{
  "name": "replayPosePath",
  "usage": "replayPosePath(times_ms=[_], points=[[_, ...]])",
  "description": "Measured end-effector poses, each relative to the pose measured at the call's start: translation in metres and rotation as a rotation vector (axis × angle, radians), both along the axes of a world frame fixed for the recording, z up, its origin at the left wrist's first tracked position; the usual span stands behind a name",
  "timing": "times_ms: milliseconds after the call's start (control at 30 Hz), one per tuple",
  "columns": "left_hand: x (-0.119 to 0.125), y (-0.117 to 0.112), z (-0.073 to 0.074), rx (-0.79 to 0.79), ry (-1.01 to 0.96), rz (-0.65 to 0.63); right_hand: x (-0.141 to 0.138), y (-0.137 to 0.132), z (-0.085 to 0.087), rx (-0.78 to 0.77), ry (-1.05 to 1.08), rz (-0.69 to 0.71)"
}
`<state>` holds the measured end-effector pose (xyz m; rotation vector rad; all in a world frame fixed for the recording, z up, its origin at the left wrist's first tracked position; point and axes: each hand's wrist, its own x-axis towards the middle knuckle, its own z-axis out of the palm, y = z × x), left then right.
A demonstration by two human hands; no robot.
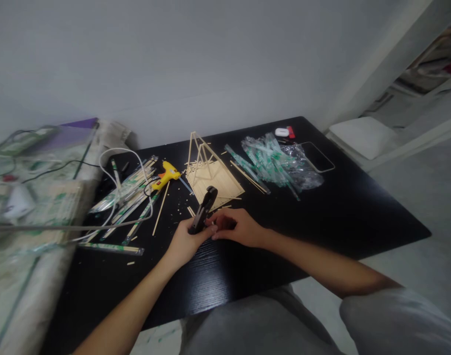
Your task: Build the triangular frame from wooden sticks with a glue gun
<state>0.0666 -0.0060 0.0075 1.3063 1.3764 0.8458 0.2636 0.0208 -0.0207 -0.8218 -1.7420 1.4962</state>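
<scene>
My left hand [186, 241] is closed round the handle of a black cutting tool [204, 208] that points up and away from me over the black table [321, 222]. My right hand [236, 228] lies just to its right, fingers curled and pinched near the tool's base; what they hold is hidden. Just behind the hands stands a wooden stick model [210, 172]: a flat slatted base with a triangular frame rising from it. Loose sticks [161, 207] and small offcuts lie scattered around it.
A yellow glue gun [166, 175] with a white cable lies left of the model, beside wrapped chopsticks [131, 192]. Empty clear wrappers [277, 162], a phone [317, 157] and a small white case [282, 132] sit at the back right. A cluttered surface [29, 207] adjoins the table's left.
</scene>
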Motion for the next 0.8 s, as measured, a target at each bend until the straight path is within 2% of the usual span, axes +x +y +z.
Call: replayPosePath(times_ms=[133, 400, 600, 800], points=[[-0.0004, -0.0014, -0.0019, -0.029, -0.018, -0.031, -0.0007, -0.0005, 0.0, 0.036, -0.024, 0.002], [-0.0032, 0.0005, -0.0069, -0.197, -0.142, 0.011, 0.0012, 0.0005, 0.0048, 0.103, -0.08, -0.048], [-0.0024, 0.0009, -0.0045, -0.187, -0.191, 0.028, 0.0009, 0.0011, 0.0061, 0.051, -0.067, -0.061], [-0.0074, 0.0024, -0.004, -0.121, -0.254, 0.051, -0.0005, 0.0018, 0.0044, -0.031, -0.03, -0.139]])
